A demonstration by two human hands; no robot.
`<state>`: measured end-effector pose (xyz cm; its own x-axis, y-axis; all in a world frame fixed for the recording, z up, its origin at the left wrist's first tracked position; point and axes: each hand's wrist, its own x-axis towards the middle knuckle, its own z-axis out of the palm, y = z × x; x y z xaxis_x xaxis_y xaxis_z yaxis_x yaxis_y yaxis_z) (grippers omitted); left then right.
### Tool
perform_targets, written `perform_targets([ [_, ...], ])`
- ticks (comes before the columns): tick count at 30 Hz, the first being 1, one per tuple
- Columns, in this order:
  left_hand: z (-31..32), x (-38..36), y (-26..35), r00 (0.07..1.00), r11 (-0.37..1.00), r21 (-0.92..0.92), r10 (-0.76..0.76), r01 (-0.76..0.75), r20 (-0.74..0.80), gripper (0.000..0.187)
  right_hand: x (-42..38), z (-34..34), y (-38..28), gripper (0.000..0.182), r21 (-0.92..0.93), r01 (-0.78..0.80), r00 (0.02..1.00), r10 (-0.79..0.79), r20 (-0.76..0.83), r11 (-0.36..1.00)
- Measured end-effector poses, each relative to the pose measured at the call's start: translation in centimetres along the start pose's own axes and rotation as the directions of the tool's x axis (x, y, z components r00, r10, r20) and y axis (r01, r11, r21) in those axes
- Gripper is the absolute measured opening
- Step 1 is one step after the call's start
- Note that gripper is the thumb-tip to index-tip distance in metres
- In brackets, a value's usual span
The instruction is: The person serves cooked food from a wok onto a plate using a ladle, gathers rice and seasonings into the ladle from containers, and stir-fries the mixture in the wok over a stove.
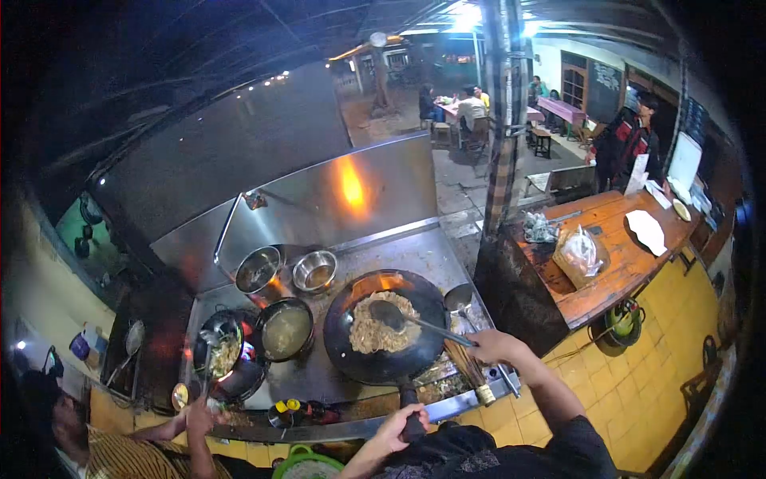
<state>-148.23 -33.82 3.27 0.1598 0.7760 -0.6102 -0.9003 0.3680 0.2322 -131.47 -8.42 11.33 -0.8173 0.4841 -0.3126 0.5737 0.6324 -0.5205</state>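
Observation:
A large black wok sits on the metal stove, its handle pointing toward me. My left hand is closed around that handle. Light brown noodle-like food lies in the wok, and what exactly it is I cannot make out. My right hand grips the long handle of a metal ladle, whose bowl rests in the food. A second ladle lies right of the wok, near a bundle of sticks like a brush.
On my left a co-worker stirs food in a smaller wok. A pot of cloudy liquid and metal bowls stand between. Bottles line the stove's front edge. At right is a wooden counter; a green basin is below.

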Motion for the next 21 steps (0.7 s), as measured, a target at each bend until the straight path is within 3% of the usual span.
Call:
perform_targets([
  [1, -1.0, 0.8, 0.1, 1.0, 1.0, 0.016, -0.015, 0.015, 0.0, 0.019, 1.4, 1.0, -0.6, 0.033, 0.042, -0.051, 0.996, 0.048, 0.074, 0.998],
  [2, -1.8, 1.9, 0.6, 0.989, 0.994, 0.067, 0.09, -0.083, -0.114, 0.014, 3.6, 4.0, -0.1, 0.035, 0.026, -0.034, 0.997, 0.032, 0.075, 0.999],
  [4, -6.8, 6.3, 1.3, 0.947, 0.913, 0.287, 0.317, -0.291, -0.047, 0.012, 7.7, 10.0, 1.2, 0.039, -0.025, 0.012, 0.999, -0.011, 0.035, 1.0],
  [7, -11.2, 10.6, 3.6, 0.972, 0.959, 0.197, 0.221, -0.202, -0.076, 0.013, 11.0, 13.1, 2.4, 0.04, -0.049, -0.024, 0.999, 0.023, -0.022, 0.999],
  [8, -11.7, 10.8, 3.7, 0.969, 0.942, 0.255, 0.241, -0.219, -0.06, 0.014, 11.6, 9.8, 4.1, 0.037, -0.394, 0.246, 0.966, -0.187, 0.181, 0.886],
  [10, -11.2, 11.2, 3.9, 0.957, 0.895, 0.357, 0.289, -0.266, -0.012, 0.015, 10.9, 4.8, 5.0, 0.032, -0.448, 0.144, 0.989, -0.139, 0.043, 0.882],
  [11, -11.3, 11.6, 4.0, 0.948, 0.884, 0.39, 0.309, -0.256, -0.077, 0.015, 10.7, 5.5, 4.4, 0.031, -0.482, 0.055, 0.977, -0.147, -0.155, 0.874],
  [13, -10.4, 12.1, 4.7, 0.96, 0.912, 0.372, 0.241, -0.174, -0.141, 0.017, 9.7, 10.3, 2.1, 0.03, -0.502, -0.131, 0.845, -0.168, -0.507, 0.855],
  [14, -10.3, 12.2, 4.7, 0.964, 0.925, 0.357, 0.205, -0.133, -0.172, 0.018, 10.7, 13.4, 2.1, 0.03, -0.581, -0.096, 0.846, -0.241, -0.476, 0.808],
  [15, -10.4, 12.1, 4.6, 0.968, 0.941, 0.296, 0.21, -0.163, -0.136, 0.015, 10.7, 15.2, 1.0, 0.029, -0.654, -0.064, 0.84, -0.312, -0.443, 0.754],
  [16, -10.1, 12.5, 4.1, 0.961, 0.962, 0.215, 0.208, -0.167, -0.182, 0.015, 10.6, 15.9, 1.1, 0.031, -0.728, 0.046, 0.87, -0.385, -0.307, 0.685],
  [18, -8.8, 11.9, 4.4, 0.935, 0.981, 0.066, 0.196, -0.184, -0.295, 0.016, 7.7, 11.9, 2.4, 0.027, -0.535, 0.298, 0.877, -0.448, -0.173, 0.791],
  [19, -0.7, 6.5, 3.7, 0.929, 0.966, -0.057, 0.227, -0.254, -0.291, 0.018, 5.0, 7.7, 1.1, 0.028, -0.496, 0.287, 0.906, -0.4, -0.137, 0.819],
  [20, 1.5, 3.7, 4.0, 0.982, 0.953, -0.244, 0.187, -0.182, -0.002, 0.017, 2.4, 3.6, -0.3, 0.031, -0.458, 0.27, 0.931, -0.351, -0.1, 0.847],
  [21, 4.0, 0.5, 4.2, 0.996, 0.938, -0.337, 0.094, -0.087, 0.005, 0.017, -0.5, 0.6, -2.0, 0.035, -0.502, 0.138, 0.977, -0.202, -0.074, 0.854],
])
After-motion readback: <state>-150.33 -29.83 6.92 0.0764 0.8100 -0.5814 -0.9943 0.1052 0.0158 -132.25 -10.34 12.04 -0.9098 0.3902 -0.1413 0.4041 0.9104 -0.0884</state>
